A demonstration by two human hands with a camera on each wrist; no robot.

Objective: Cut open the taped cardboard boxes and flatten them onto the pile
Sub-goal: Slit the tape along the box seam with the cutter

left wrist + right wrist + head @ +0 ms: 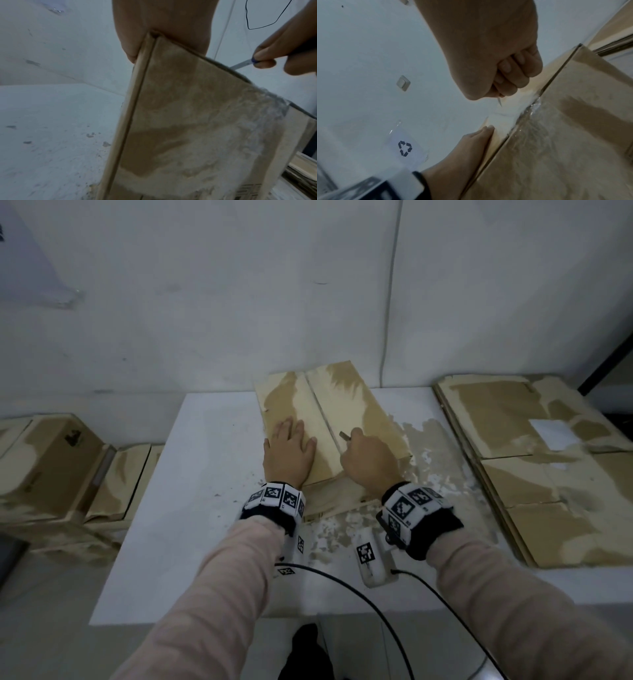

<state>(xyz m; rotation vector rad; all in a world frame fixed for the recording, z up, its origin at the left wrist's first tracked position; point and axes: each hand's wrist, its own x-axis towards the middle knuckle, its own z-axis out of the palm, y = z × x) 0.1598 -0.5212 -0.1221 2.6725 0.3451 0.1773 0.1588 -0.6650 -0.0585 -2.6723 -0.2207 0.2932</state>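
Note:
A taped cardboard box (329, 419) stands on the white table (191, 508), its top seam running away from me. My left hand (291, 446) lies flat on the top flap left of the seam, fingers straight. My right hand (366, 457) grips a small utility knife (343, 435) in a fist, with the blade at the seam. From the left wrist, the knife blade (240, 65) meets the box edge (188, 108). In the right wrist view the blade tip (500, 102) points at the crinkled clear tape (532, 106).
A pile of flattened cardboard (534, 467) lies on the table's right side. More closed boxes (58, 470) stand left of the table. White scraps litter the table near me, and black cables (359, 583) trail over its front edge. A wall stands close behind.

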